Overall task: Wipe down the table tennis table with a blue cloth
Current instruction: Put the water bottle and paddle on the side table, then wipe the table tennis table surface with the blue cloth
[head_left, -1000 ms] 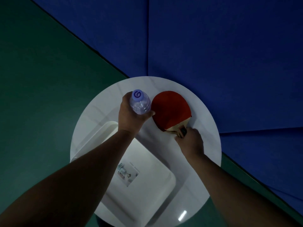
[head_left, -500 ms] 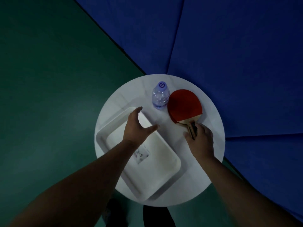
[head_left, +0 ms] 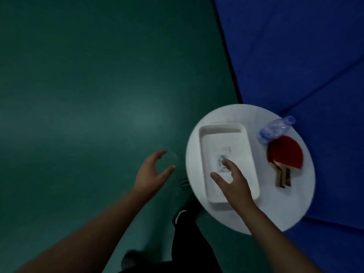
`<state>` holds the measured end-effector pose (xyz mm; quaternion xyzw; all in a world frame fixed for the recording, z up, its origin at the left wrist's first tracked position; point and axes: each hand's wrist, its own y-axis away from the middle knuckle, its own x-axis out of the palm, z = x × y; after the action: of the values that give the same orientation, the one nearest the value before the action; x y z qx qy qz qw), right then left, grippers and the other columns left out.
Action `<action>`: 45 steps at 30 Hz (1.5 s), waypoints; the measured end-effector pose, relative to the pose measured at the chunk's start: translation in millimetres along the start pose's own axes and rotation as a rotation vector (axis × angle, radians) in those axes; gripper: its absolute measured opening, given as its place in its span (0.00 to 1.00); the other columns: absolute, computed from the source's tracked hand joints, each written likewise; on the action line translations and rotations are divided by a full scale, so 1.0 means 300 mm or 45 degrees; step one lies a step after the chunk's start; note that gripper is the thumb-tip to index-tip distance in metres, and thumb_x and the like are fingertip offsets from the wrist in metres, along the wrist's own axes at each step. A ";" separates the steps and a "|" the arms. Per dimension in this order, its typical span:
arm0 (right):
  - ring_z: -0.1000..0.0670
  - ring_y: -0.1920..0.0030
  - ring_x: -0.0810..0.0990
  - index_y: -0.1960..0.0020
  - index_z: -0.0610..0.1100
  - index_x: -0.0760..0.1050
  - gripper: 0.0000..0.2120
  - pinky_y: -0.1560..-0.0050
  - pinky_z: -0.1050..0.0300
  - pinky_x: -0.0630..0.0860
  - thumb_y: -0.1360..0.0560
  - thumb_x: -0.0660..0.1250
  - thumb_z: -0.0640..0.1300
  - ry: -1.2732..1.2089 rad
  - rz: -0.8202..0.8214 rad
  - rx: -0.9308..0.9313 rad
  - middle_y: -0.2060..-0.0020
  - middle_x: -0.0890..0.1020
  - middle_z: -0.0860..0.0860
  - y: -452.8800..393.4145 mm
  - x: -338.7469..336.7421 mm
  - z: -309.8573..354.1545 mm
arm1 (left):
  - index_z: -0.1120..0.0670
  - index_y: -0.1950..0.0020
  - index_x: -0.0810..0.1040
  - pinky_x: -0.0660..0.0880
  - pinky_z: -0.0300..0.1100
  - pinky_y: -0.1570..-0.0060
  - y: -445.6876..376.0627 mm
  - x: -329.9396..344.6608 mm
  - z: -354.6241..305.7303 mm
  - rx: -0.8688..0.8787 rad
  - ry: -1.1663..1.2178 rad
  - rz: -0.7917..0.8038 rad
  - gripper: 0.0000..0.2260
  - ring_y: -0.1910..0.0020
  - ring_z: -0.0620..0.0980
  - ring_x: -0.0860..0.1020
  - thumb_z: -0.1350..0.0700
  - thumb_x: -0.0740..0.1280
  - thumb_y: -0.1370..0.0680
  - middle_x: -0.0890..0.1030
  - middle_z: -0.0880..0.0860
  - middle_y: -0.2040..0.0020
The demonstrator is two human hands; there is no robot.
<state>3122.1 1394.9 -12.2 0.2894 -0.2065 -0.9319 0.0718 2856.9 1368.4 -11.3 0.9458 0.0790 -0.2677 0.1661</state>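
No blue cloth and no table tennis table show in the head view. My left hand [head_left: 151,172] hangs over the green floor, left of a small round white table [head_left: 295,209], fingers spread and holding nothing. My right hand [head_left: 233,184] hovers over a white rectangular tray [head_left: 208,138] on that table, fingers spread, empty. A clear water bottle [head_left: 274,129] stands near the table's far right edge. A red table tennis paddle [head_left: 285,154] lies just in front of it, handle toward me.
Green floor [head_left: 88,95] fills the left and middle of the view. Blue panels [head_left: 295,46] stand behind and to the right of the round table. My dark trouser leg and shoe [head_left: 187,217] are below the table's near edge.
My left hand let go of the bottle and moved left off the table. My right hand released the paddle handle and moved over the tray. The view swung left.
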 end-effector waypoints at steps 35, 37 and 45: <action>0.65 0.35 0.72 0.34 0.60 0.69 0.25 0.34 0.67 0.67 0.26 0.74 0.46 0.640 1.779 -0.995 0.34 0.75 0.61 1.507 2.556 1.303 | 0.39 0.41 0.75 0.73 0.48 0.35 1.886 -1.753 1.420 -0.993 0.772 -1.910 0.24 0.40 0.37 0.78 0.62 0.77 0.29 0.81 0.41 0.41; 0.65 0.35 0.73 0.35 0.61 0.69 0.25 0.33 0.65 0.68 0.26 0.74 0.45 0.644 1.841 -1.051 0.34 0.75 0.61 1.586 2.710 1.398 | 0.40 0.41 0.75 0.73 0.47 0.35 1.930 -1.903 1.494 -1.003 0.749 -1.970 0.23 0.40 0.37 0.78 0.61 0.76 0.28 0.81 0.41 0.41; 0.64 0.35 0.73 0.37 0.66 0.69 0.25 0.33 0.62 0.68 0.26 0.75 0.47 0.771 2.071 -1.188 0.36 0.76 0.65 1.953 3.352 1.671 | 0.40 0.41 0.77 0.73 0.48 0.36 2.136 -2.416 1.840 -0.975 0.756 -2.232 0.21 0.39 0.42 0.78 0.60 0.76 0.27 0.81 0.43 0.40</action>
<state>2018.6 782.3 99.8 0.2282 0.0730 -0.4731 0.8478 2132.7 530.4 106.5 0.4650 0.8674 -0.0050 0.1770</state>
